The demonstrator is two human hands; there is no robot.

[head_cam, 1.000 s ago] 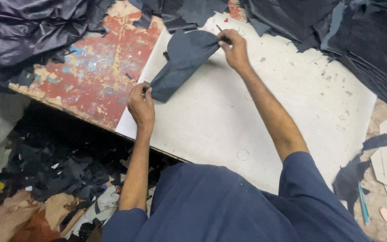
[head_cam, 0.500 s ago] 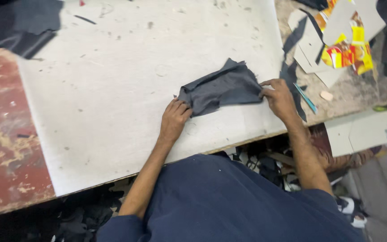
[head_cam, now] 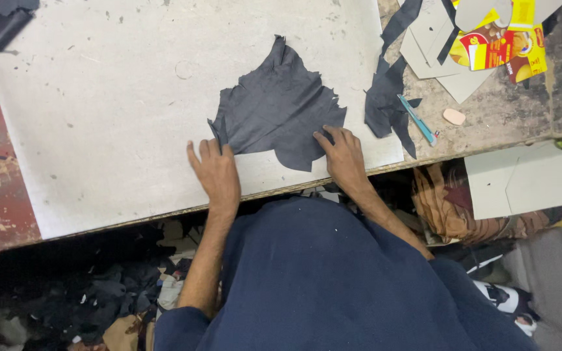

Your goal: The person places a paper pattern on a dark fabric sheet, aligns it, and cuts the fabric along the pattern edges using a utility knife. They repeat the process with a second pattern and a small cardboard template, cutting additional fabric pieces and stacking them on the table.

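A dark grey, ragged-edged piece of leather (head_cam: 281, 107) lies spread flat on a pale board (head_cam: 99, 130) on the worktable. My left hand (head_cam: 216, 172) rests flat on the board with its fingertips at the piece's lower left edge. My right hand (head_cam: 341, 155) presses flat on the piece's lower right corner, fingers spread. Neither hand grips anything.
Dark leather scraps (head_cam: 388, 97) lie right of the board beside a teal-handled cutter (head_cam: 417, 120) and a small pink eraser-like lump (head_cam: 454, 116). Grey card templates (head_cam: 437, 52) and a yellow-red package (head_cam: 499, 42) sit at top right. More dark scraps (head_cam: 92, 292) fill the floor.
The piece was folded and held by both hands; now it lies unfolded and flat on the board, with both hands pressing its lower edge. The camera has shifted.
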